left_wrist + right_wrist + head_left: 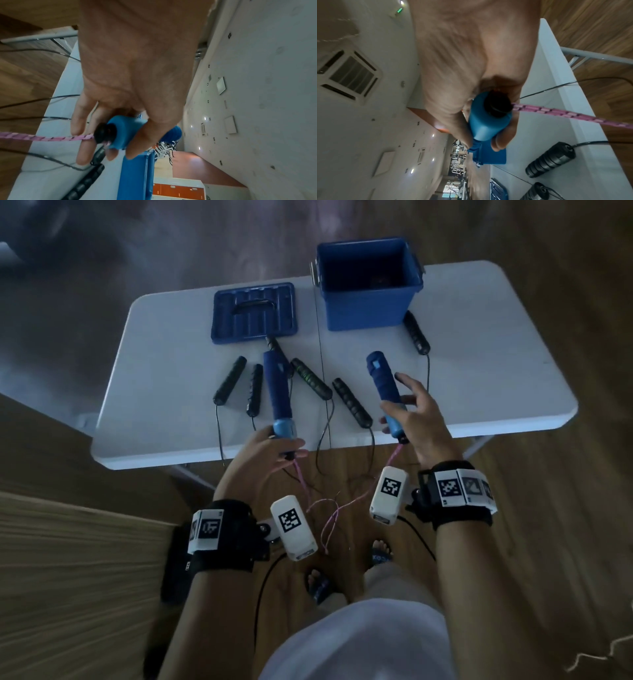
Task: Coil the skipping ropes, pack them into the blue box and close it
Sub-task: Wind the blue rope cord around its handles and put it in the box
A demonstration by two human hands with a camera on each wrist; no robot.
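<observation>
A skipping rope with two blue handles and a pink cord (325,508) is lifted over the table's front edge. My left hand (284,444) grips the light-blue end of the left handle (277,392); in the left wrist view my thumb and fingers (137,148) curl round that end (126,134). My right hand (400,409) holds the right handle (383,388) near its cord end (488,121), index finger raised. The pink cord (573,115) sags between my hands below table height. The blue box (368,299) stands uncovered at the back, its lid (253,313) flat to the left.
Several black rope handles (352,402) lie on the white table (496,354), their thin black cords (323,436) hanging over the front edge to the wooden floor. One black handle (416,333) lies right of the box. A wooden panel (68,542) stands at my left.
</observation>
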